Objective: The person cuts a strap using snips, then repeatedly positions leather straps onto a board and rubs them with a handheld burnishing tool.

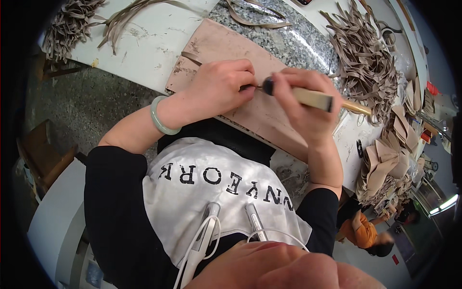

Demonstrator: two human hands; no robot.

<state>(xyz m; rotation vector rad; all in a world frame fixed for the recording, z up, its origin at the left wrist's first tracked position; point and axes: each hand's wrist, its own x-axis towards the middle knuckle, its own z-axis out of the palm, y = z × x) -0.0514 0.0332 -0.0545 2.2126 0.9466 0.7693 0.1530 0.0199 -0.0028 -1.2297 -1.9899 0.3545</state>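
While letters (234, 184) cross the shirt (187, 204), the left hand (219, 84) grips something hidden, the right hand (308, 121) a tool (313, 98).

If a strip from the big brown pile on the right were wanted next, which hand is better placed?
Probably the right hand: it is nearer the strip pile, though it grips a cream-coloured tool. The left hand is farther off, over the pinkish board.

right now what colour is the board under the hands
Board: dusty pink, dark smudges; head view.
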